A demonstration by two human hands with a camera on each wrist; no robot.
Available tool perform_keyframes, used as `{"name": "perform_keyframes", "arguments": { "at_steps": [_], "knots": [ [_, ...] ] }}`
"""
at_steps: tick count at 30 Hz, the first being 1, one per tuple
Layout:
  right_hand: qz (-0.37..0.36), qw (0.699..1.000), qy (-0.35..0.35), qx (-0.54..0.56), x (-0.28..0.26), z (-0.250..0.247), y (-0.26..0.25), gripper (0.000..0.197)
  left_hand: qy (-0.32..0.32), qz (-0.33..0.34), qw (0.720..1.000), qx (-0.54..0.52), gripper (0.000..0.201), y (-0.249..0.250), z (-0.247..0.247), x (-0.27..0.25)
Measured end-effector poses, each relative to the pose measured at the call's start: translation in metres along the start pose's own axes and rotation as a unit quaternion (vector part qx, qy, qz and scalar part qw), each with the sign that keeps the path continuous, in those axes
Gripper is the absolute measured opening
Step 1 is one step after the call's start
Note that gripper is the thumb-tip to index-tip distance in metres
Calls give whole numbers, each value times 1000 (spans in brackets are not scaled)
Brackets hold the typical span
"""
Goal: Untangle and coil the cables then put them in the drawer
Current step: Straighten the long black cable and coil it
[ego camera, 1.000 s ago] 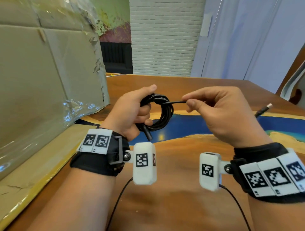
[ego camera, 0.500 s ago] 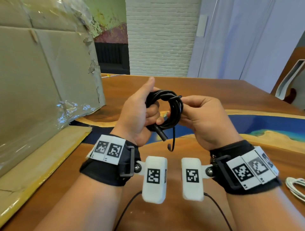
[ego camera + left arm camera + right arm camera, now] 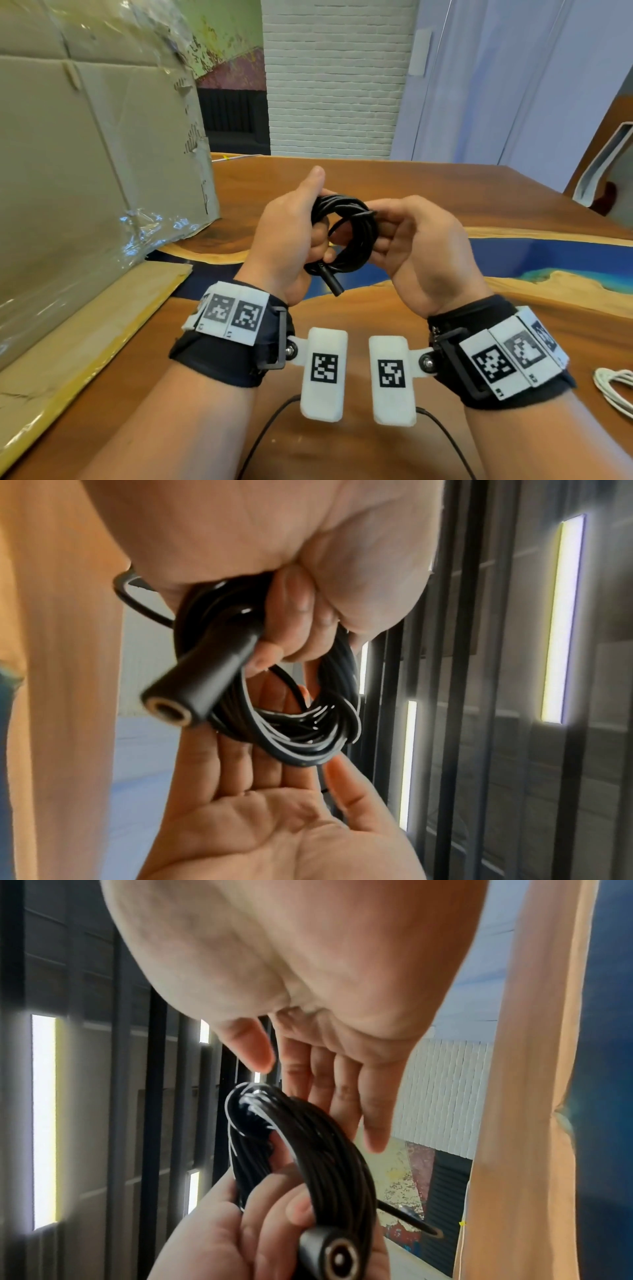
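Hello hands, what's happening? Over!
Left hand grips the black cable coil. Right hand open, fingers behind coil. White cable waits on the table.

Bright even daylight, wide-angle edge warping, wrist views softly blurred, glowing light strips

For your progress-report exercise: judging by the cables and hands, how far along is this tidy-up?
Done: the black cable is wound into a coil.
In hand: the left hand grips the coil, with the right hand at its far side.
Left: the white cable lies on the table; no drawer is in view.
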State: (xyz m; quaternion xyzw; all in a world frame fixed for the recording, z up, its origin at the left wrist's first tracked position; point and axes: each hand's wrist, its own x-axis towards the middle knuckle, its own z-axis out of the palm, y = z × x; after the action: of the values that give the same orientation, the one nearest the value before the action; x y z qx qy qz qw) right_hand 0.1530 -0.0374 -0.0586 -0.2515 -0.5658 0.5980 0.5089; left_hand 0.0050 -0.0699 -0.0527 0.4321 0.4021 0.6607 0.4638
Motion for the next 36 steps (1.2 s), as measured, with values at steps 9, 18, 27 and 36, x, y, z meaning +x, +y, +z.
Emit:
{"name": "perform_keyframes", "arguments": {
  "at_steps": [9, 18, 27, 36],
  "knots": [
    [-20, 997, -68, -38, -5, 15, 2, 27, 105, 21, 993, 49, 39, 1, -11, 5],
    [-7, 984, -128, -122, -12, 25, 4, 51, 108, 172, 968, 149, 60, -2, -6, 4],
    [-156, 917, 86, -357, -4, 17, 1, 53, 122, 245, 948, 161, 61, 5, -6, 5],
    [-210, 920, 132, -303, -9, 25, 2, 52, 139, 304, 930, 154, 60, 7, -8, 5]
  ]
}}
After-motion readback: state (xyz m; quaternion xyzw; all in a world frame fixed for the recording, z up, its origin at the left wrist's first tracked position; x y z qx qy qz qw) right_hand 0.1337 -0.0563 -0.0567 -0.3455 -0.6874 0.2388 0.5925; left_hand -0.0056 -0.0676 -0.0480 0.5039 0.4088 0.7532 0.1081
